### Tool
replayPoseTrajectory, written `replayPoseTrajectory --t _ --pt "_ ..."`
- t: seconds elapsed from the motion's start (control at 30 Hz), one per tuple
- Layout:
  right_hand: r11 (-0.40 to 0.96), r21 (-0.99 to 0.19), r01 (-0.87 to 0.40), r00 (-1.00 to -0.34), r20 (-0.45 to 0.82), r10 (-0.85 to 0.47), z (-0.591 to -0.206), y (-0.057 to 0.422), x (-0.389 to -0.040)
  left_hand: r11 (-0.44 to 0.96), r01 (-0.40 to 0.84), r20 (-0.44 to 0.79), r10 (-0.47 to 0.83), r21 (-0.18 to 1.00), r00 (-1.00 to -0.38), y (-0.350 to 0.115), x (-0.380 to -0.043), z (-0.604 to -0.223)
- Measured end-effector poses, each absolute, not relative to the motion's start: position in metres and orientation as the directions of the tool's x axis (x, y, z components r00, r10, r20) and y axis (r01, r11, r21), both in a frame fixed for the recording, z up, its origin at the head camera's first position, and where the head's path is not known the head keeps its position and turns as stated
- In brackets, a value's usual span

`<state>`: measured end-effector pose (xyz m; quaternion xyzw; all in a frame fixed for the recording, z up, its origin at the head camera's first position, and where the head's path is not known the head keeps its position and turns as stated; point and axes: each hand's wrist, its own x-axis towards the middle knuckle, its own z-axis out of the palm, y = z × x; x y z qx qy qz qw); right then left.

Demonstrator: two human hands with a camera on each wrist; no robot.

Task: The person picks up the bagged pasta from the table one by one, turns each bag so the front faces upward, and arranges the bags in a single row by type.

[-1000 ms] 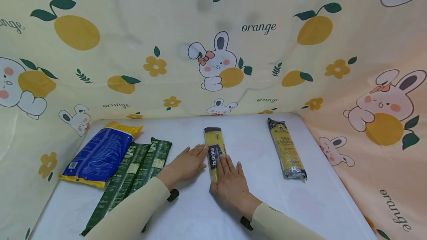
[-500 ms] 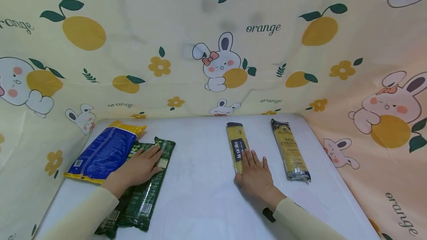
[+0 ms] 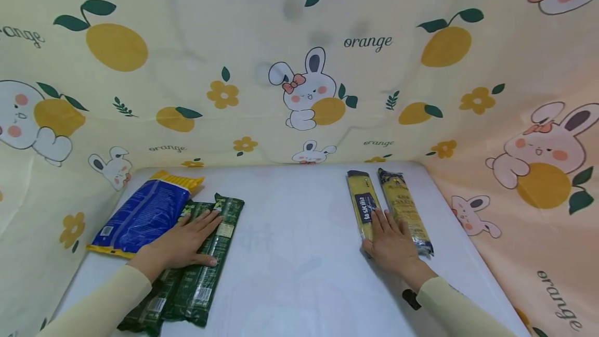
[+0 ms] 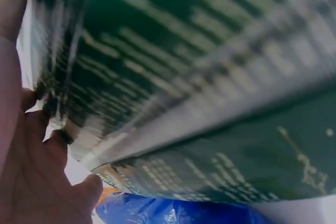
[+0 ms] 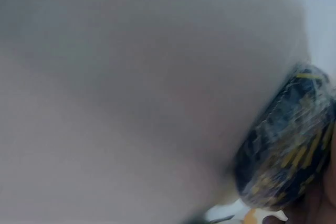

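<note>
In the head view, my left hand [image 3: 182, 243] rests on two green packs [image 3: 228, 228] lying side by side at the left, fingers spread over them. The left wrist view shows the printed green wrapper [image 4: 157, 61] up close, with the fingers at its edge. On the right, my right hand [image 3: 393, 243] lies with straight fingers on the lower part of a slim yellow pasta pack [image 3: 361, 189] labelled "la sicilia". A second yellow pasta pack [image 3: 402, 199] lies just right of it, partly behind the hand. A dark, clear-wrapped pack end [image 5: 289, 140] shows in the right wrist view.
A blue and yellow bag [image 3: 145, 217] lies left of the green packs, close against them. All the packs are on a white table [image 3: 290, 254]. Behind and beside it hangs a patterned cloth [image 3: 252, 56] with rabbits and oranges.
My right hand has slid the la sicilia pasta pack rightward, from mid-table to beside the other yellow pack. My left hand has moved left onto the green packs, whose lower ends now lie closer together.
</note>
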<state>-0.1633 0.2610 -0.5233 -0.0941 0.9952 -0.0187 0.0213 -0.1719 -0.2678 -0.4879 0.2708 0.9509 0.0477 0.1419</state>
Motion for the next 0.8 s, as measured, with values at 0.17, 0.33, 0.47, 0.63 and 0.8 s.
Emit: replayPoseTrajectory --t 0.17,0.33,0.47,0.63,0.8 --pt "0.976 -0.042 -0.214 -0.976 -0.030 -0.215 -0.525 0.266 -0.167 0.838 0.529 -0.214 0.546 0.133 -0.810 -0.272 -0.171 -0.492" --pt "0.976 -0.039 -0.215 -0.976 -0.016 -0.215 -0.526 0.270 -0.167 0.825 0.561 -0.164 0.565 0.074 -0.809 -0.269 -0.173 -0.499" --pt "0.976 -0.043 -0.215 -0.976 -0.009 -0.216 -0.526 0.273 -0.165 0.827 0.560 -0.135 0.560 0.038 -0.817 -0.254 -0.177 -0.507" --pt "0.973 -0.041 -0.227 -0.974 -0.002 -0.227 -0.528 0.271 -0.166 0.852 0.524 -0.142 0.521 0.019 -0.842 -0.222 -0.185 -0.515" --pt "0.972 -0.047 -0.229 -0.973 0.006 -0.229 -0.527 0.270 -0.165 0.872 0.489 -0.181 0.480 -0.007 -0.858 -0.178 -0.197 -0.520"
